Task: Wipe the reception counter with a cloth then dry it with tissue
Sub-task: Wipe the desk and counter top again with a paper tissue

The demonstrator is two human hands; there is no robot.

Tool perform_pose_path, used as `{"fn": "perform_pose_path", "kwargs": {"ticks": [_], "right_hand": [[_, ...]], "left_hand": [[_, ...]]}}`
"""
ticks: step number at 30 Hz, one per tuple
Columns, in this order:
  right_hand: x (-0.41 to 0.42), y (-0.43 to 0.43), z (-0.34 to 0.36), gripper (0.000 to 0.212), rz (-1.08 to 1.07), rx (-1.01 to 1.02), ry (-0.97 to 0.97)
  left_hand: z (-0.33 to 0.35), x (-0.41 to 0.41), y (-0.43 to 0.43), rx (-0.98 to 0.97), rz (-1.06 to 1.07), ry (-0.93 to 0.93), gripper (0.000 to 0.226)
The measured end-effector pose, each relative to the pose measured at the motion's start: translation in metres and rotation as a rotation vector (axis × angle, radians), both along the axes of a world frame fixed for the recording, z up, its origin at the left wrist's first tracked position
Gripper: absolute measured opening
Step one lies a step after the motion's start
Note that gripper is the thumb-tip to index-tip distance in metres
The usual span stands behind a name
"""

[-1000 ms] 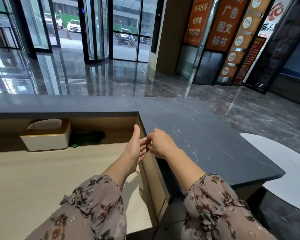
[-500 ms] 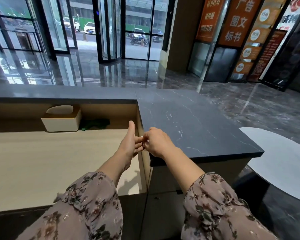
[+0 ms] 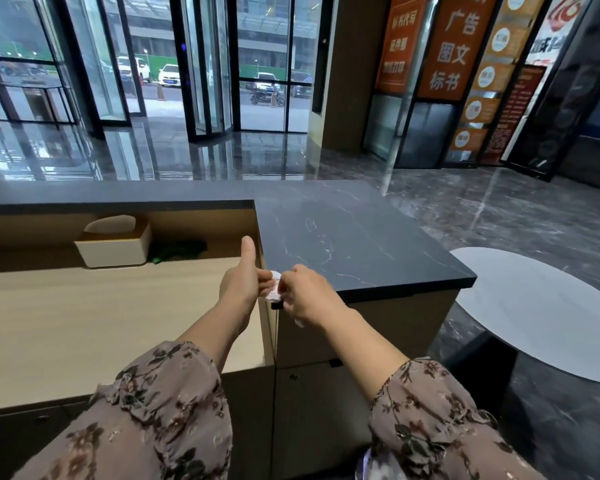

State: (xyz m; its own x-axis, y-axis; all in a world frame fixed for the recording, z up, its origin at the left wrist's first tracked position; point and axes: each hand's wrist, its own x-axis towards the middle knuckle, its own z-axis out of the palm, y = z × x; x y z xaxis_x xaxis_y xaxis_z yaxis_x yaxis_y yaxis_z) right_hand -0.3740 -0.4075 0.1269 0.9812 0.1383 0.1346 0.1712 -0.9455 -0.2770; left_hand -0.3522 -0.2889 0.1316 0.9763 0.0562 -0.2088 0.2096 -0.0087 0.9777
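Observation:
The dark marble reception counter [image 3: 354, 244] runs across the view and forms a wide slab on the right. Both hands meet in front of its near left corner, above the edge. A small crumpled white tissue [image 3: 274, 284] sits between them. My right hand [image 3: 309, 296] grips it with curled fingers, and a bit of tissue shows under that hand. My left hand [image 3: 243, 278] has its thumb raised and its fingers curled against the tissue. A green cloth [image 3: 179, 251] lies on the lower desk beside a white tissue box [image 3: 115, 245].
The pale wooden lower desk [image 3: 84, 323] lies to the left below the counter. A white oval table [image 3: 548, 313] stands to the right on the dark floor. Cabinet fronts [image 3: 319, 393] are below my hands. Glass doors and orange signs are beyond.
My hands have drawn back toward me from over the counter's corner, and the view has pulled back. The white tissue now shows between them.

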Motion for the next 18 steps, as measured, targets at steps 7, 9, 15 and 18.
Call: {"fn": "perform_pose_path", "kwargs": {"ticks": [7, 9, 15, 18], "right_hand": [[-0.028, -0.110, -0.004, 0.021, -0.442, 0.197, -0.126], [-0.035, -0.143, -0.006, 0.018, -0.576, 0.239, -0.157], [-0.047, -0.212, -0.013, 0.009, -0.865, 0.374, -0.185], [-0.042, -0.230, -0.013, 0.006, -0.953, 0.410, -0.207]], "left_hand": [[0.007, 0.016, -0.040, 0.431, -0.227, -0.197, 0.038], [0.005, 0.026, -0.041, 0.659, -0.303, -0.251, 0.029], [0.003, 0.049, -0.041, 0.991, -0.429, -0.269, 0.024], [0.004, 0.048, -0.041, 1.082, -0.476, -0.306, 0.025]]}}
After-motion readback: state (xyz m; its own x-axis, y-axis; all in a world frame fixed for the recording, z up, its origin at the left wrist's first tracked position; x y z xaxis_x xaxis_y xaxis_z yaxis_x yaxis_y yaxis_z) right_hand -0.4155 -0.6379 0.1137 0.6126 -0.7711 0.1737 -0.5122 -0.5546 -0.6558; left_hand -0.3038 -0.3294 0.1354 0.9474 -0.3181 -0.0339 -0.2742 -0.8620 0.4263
